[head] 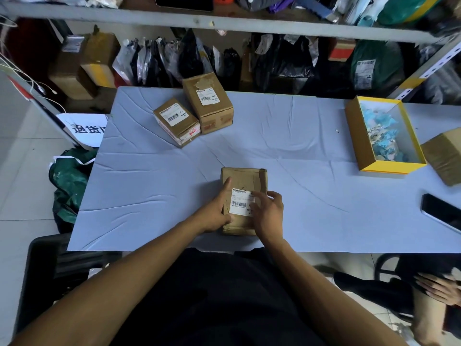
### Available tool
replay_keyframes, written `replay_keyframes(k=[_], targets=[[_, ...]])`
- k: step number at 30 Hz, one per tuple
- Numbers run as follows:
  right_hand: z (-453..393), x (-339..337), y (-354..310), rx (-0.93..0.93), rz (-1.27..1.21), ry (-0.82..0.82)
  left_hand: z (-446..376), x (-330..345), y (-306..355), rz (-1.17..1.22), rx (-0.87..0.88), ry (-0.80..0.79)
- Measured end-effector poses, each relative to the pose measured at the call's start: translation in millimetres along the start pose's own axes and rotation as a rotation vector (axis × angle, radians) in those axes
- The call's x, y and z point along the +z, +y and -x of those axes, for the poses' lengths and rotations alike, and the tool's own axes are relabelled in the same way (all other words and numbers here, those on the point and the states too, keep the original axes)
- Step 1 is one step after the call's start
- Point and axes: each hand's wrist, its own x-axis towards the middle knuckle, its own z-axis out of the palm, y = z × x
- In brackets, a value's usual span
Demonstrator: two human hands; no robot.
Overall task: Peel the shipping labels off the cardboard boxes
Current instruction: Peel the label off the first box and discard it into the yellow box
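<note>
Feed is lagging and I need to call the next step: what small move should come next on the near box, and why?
Probably lift the label's top right corner with the right hand and start peeling. Its fingertips sit at that corner, the label looks fully stuck down, and the left hand steadies the box on the table.

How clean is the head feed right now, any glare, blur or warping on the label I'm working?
Head view: even, soft light with no glare on the label, whose barcode is sharp though the small text is too fine to read; wide-angle warping bends the shelf rail and table edge; the right hand covers the label's right edge.
</note>
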Motion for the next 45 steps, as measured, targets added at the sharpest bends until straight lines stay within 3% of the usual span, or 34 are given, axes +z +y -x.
replay_keyframes(k=[14, 30, 45], targets=[[-29.7, -8.6, -12.2, 0.163, 0.019, -0.097, -2.0, -0.8, -1.1, 0.001, 0.027, -0.005], [-0.9, 0.5, 12.3, -0.058, -0.080, 0.015, -2.3, 1.0, -0.3, -0.033, 0.010, 0.020], [-11.0, 2.6, 3.1, 0.001, -0.009, 0.044, 0.0, 1.2, 1.3, -0.002, 0.005, 0.044]])
